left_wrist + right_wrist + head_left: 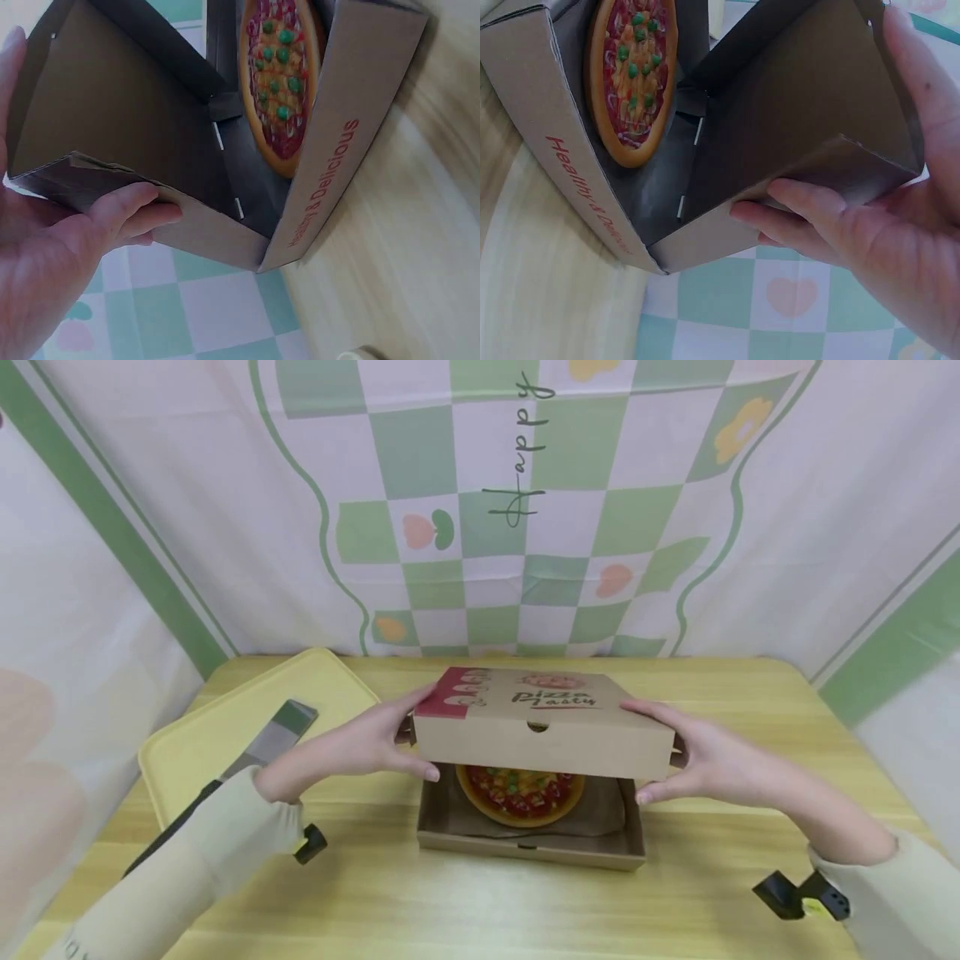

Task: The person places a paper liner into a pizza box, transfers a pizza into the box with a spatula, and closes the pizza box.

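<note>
A cardboard pizza box [528, 852] sits on the table with its lid [543, 743] tilted partway up. Inside lies a round pizza [517, 802] with a red and yellow topping and green bits; the lid hides its far part in the head view. My left hand [363, 742] grips the lid's left side, fingers along the side flap and thumb near the front edge. On the opposite side my right hand [716, 762] holds the lid the same way. Both wrist views show the fingers against the lid's side flaps [202, 232], apart from the pizza [634, 82].
On the left of the table [480, 910] lies a yellow tray [202, 735]. A spatula [273, 739] with a metal blade and dark handle rests across it, partly hidden by my left forearm. A checkered curtain [495, 527] hangs behind the table.
</note>
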Demonstrator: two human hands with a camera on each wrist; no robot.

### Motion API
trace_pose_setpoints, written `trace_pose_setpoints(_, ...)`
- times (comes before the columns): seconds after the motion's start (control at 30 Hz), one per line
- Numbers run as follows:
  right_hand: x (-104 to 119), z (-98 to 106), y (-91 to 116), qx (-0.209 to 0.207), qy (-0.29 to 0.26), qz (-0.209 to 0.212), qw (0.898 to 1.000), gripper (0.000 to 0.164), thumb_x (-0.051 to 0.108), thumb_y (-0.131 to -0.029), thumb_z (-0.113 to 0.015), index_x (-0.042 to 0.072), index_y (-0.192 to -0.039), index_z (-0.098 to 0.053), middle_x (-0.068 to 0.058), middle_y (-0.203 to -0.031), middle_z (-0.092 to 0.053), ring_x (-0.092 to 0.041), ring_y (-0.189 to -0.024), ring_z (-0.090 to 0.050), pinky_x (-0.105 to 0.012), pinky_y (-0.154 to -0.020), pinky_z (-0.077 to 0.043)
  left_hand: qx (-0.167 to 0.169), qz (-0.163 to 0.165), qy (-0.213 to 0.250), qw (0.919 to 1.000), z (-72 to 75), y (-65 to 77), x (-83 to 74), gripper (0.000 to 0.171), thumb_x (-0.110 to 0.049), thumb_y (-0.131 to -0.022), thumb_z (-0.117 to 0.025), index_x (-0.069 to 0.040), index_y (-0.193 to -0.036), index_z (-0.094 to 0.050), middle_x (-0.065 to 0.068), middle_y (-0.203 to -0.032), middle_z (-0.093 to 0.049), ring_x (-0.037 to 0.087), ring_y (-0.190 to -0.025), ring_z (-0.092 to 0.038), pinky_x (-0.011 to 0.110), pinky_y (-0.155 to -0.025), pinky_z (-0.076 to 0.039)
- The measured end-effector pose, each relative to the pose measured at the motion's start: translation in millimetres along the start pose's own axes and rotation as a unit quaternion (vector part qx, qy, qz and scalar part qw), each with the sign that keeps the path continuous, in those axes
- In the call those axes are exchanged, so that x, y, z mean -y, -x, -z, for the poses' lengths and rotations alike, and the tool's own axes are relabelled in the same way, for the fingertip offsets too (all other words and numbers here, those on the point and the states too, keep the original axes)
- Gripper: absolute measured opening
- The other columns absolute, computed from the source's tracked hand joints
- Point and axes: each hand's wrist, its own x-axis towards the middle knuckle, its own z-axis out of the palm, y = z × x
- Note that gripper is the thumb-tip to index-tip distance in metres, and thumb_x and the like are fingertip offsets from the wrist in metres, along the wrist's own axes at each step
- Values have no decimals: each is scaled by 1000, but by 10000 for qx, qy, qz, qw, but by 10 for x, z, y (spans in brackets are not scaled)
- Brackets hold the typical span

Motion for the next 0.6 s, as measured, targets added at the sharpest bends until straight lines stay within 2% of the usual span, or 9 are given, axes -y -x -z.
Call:
trace_pose_setpoints(0.13,-29,-54,32,190,-266,186,9993,104,24,-62,-82,5,-143,-21,-31,-138,-29,-34,-108,-50,-41,-78,-48,3,43,32,10000,-67,56,35,105,-24,-72,-77,2,-144,-5,19,-146,-24,27,-127,-36,36,-98,-37)
trace_pose_setpoints(0.23,-46,-113,46,100,-328,254,9991,99,23,-65,-81,2,-142,-23,-33,-135,-33,-19,-95,-57,-29,-73,-49,-99,-45,90,9999,-137,67,69,104,-23,-73,-77,4,-143,-6,21,-144,-27,28,-125,-39,36,-97,-38)
trace_pose_setpoints(0.3,-54,-152,54,-4,-409,263,9988,91,23,-70,-78,-1,-141,-25,-33,-132,-36,-10,-86,-57,-24,-67,-49,-240,-132,-61,9996,-191,74,90,102,-22,-72,-77,5,-143,-7,22,-143,-29,28,-124,-40,34,-95,-40)
trace_pose_setpoints(0.43,-67,-236,72,-178,-450,185,9987,81,24,-77,-72,-2,-139,-28,-34,-129,-40,-3,-79,-56,-23,-60,-49,-560,-315,-335,9974,-310,86,143,99,-16,-71,-78,8,-141,-12,25,-140,-31,31,-119,-45,31,-91,-44)
trace_pose_setpoints(0.6,-89,-353,99,-458,-290,159,9984,79,23,-75,-73,-4,-137,-33,-33,-127,-43,-4,-79,-56,-23,-59,-49,-737,-331,-460,9957,-447,119,213,99,-10,-67,-80,11,-139,-14,30,-139,-28,37,-119,-44,30,-88,-45)
